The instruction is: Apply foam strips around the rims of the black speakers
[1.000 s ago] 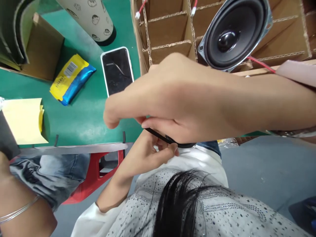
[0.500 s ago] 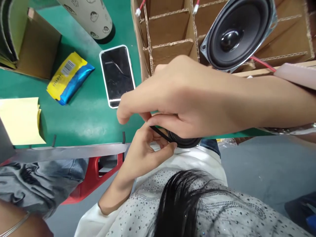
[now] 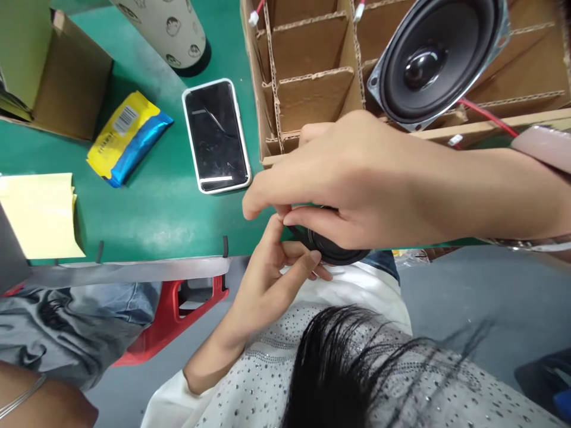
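Observation:
My right hand [image 3: 357, 184] comes in from the right and curls over a round black speaker [image 3: 336, 254], most of which it hides. Below, my left hand [image 3: 272, 285] holds the speaker's lower edge, with its fingers pinching a thin black strip [image 3: 298, 232] that runs along the rim. I cannot tell whether the strip is tape or cable. The speaker is held above the table's front edge, close to my chest.
A cardboard divider tray [image 3: 312, 77] holds a second speaker [image 3: 428, 65] with red wires. On the green mat [image 3: 147, 220] lie a phone [image 3: 216, 137], a snack packet [image 3: 127, 139] and yellow paper [image 3: 38, 217]. A co-worker's jeans-clad leg [image 3: 75, 321] and a red stool [image 3: 178, 309] are at lower left.
Both hands and the speaker have shifted right in view. Less of the black strip shows beyond my fingers, and my left hand's fingers have spread slightly.

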The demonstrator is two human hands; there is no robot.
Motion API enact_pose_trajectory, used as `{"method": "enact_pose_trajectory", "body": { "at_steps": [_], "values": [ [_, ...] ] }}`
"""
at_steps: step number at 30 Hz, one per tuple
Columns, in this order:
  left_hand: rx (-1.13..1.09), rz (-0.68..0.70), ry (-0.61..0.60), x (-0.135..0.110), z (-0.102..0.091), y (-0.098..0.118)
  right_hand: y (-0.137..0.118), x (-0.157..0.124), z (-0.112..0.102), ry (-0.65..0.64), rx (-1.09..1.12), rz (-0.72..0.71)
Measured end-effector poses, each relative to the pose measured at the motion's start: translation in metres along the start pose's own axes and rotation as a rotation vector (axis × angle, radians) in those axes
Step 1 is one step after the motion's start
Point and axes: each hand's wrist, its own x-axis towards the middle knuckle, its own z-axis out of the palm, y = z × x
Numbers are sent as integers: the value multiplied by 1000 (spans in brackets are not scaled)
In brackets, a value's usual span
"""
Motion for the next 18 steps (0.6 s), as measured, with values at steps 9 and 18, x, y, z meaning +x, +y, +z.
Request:
{"method": "enact_pose_trajectory", "body": {
  "at_steps": [9,18],
  "values": [
    [181,80,67,3,-1,0,-7,2,-3,-116,-205,113],
    [-94,119,274,-1,27,-12,-14,-2,-3,-203,-67,228]
  ]
}}
